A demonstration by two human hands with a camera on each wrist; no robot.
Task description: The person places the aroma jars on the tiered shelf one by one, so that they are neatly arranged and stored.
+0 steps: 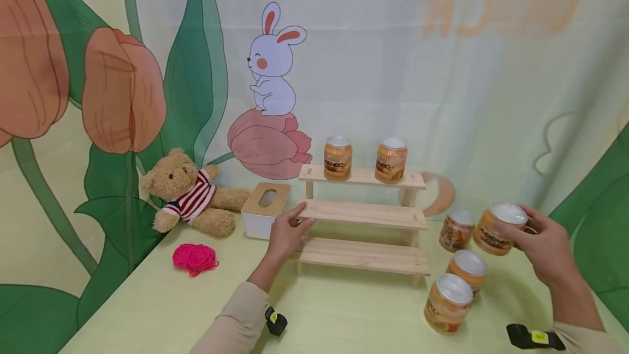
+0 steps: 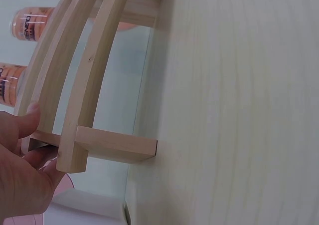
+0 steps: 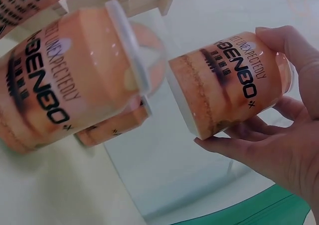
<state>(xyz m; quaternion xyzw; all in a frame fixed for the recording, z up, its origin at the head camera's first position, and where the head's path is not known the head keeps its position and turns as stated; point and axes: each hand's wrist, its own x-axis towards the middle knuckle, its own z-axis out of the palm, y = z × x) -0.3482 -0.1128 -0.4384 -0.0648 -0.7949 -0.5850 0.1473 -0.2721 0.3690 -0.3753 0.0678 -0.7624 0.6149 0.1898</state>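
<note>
My right hand [image 1: 549,247] grips an orange-labelled jar [image 1: 493,234] with a silvery lid, lifted at the right of the wooden rack. In the right wrist view, the thumb and fingers wrap round this jar [image 3: 219,88]. My left hand [image 1: 286,234] holds the left end of the middle shelf [image 1: 363,213], thumb on top and fingers beneath, as the left wrist view shows. Two similar jars [image 1: 338,160] stand upright on the top shelf [image 1: 362,175]. Several more [image 1: 448,305] stand on the table by the rack's right end.
A white tissue box [image 1: 257,223] with a wooden lid is left of the rack. Farther left sit a teddy bear [image 1: 196,195] and a bundle of pink yarn [image 1: 195,258]. A printed curtain [image 1: 363,70] hangs behind the table [image 1: 344,321].
</note>
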